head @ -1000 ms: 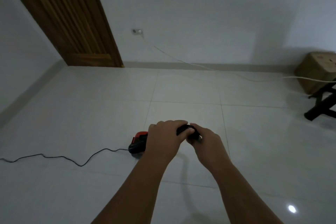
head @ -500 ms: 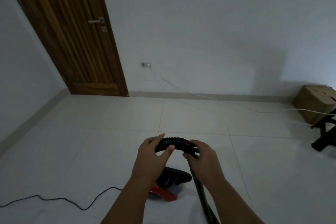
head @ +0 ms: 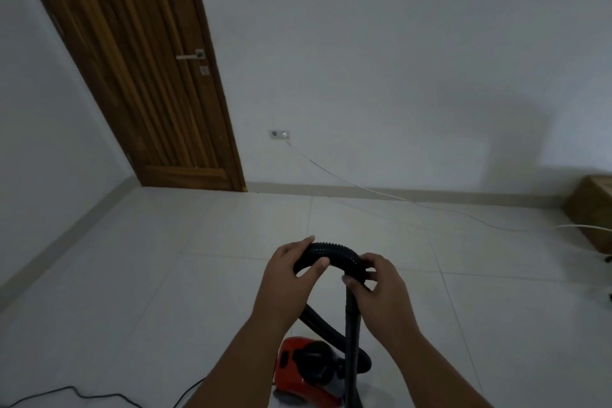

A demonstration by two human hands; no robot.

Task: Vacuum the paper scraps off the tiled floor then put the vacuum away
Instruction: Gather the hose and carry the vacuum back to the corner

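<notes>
Both hands are up in front, and each one holds the black bumpy hose point(head: 334, 253). The left hand point(head: 291, 278) has its fingers and thumb curled round one end of the bend. The right hand point(head: 381, 295) grips the other end, where the hose turns down. The hose makes a little arch between the two hands. From under the right hand a black tube point(head: 351, 341) goes straight down. Below the hands, between the two arms, the red and black vacuum point(head: 298, 371) sits on the white tiled floor point(head: 165, 275). A thin black cord point(head: 82, 396) lies on the floor, low and to the left of the left arm. Far past the hands is a white wall with a socket point(head: 279, 134), and a white cable point(head: 364, 190) runs from it off to the right. A brown wooden door point(head: 132, 76) stands up and to the left of the hands. A brown box point(head: 592, 209) is far off to the right of the right hand.
</notes>
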